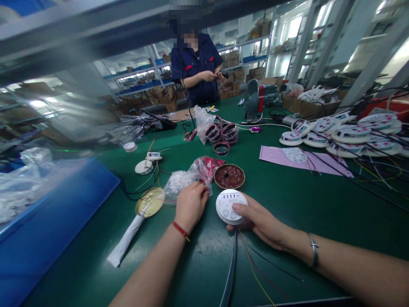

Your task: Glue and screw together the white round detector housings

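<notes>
My right hand (255, 217) holds a round white device (231, 207) with its thumb on the printed face; black, grey, red and yellow wires (235, 260) hang from beneath it. To its left, my left hand (191, 204) has its fingers curled at the edge of a clear plastic bag with red items (206, 168); what its fingertips hold, if anything, is hidden. Another clear bag with white pieces (179, 183) lies beside that hand. Just behind the device sits a round tin of reddish-brown bits (229, 176). A yellowish round lid (150, 202) with a white tube (126, 243) lies further left.
A blue bin (60, 230) stands at the left. Black-red rings (221, 148) and a blower (255, 102) are behind. Wired white discs (354, 134) pile up at the right near pink paper (319, 162). Across the table (281, 192) stands a person (198, 68).
</notes>
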### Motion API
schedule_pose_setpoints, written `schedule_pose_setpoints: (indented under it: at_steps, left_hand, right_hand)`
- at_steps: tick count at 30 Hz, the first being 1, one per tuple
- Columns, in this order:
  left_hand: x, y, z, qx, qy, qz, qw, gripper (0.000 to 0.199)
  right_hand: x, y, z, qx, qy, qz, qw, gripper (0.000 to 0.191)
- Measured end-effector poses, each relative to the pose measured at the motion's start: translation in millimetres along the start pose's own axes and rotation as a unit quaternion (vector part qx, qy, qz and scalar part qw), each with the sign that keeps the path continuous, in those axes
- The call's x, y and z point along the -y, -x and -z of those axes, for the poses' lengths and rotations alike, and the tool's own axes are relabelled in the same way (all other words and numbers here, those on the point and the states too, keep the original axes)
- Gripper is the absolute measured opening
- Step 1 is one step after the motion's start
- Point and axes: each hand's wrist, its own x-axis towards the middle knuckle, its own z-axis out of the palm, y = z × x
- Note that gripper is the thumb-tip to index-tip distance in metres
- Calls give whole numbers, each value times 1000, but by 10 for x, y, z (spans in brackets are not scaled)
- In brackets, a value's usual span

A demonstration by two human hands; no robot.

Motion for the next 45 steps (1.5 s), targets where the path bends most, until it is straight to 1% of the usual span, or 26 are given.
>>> schedule_pose_setpoints:
  at_steps: [4,7,14,20,23,25,28,32,38,41,43,45]
  left_hand:
    - [23,4,-12,-5,11,-9,1000,19]
    - [27,-2,-22,2,16,-18,1000,21]
    - [-3,-68,-42,26,-26,-33,999,21]
    - [-22,-98,-57,8,-41,-45,998,19]
    - [-15,-90,-73,-1,-21,-40,999,16]
    - [-9,-86,-82,-4,-3,-40,999,19]
    - [-4,-87,-84,3,5,-48,999,22]
    - [-15,-96,-64,19,-12,-53,998,23]
    - [-40,-113,-59,20,-27,-53,998,18]
    - [-30,-103,-24,-5,0,-42,999,13]
    - [-33,-72,50,-52,49,-22,997,10]
    - [-65,-21,158,-98,134,-5,986,9]
  right_hand:
    - [1,-7,-3,-1,1,0,1000,49]
    - [2,-9,-5,-3,0,-2,1000,48]
    - [14,4,-20,-7,10,-4,1000,48]
    - [5,-4,-12,-3,15,-5,1000,48]
    - [3,-3,-6,-3,15,-4,1000,48]
    - [2,-2,-2,-5,14,-4,1000,48]
    - [-9,-3,9,-5,17,-3,1000,46]
    - [-29,-9,23,1,16,2,1000,41]
    - [-12,-9,-4,-7,4,-2,1000,42]
    - [-6,-8,-5,-8,10,-6,1000,43]
    - [-14,-7,8,-13,18,-5,1000,45]
    - [-31,-10,24,-22,34,-2,999,45]
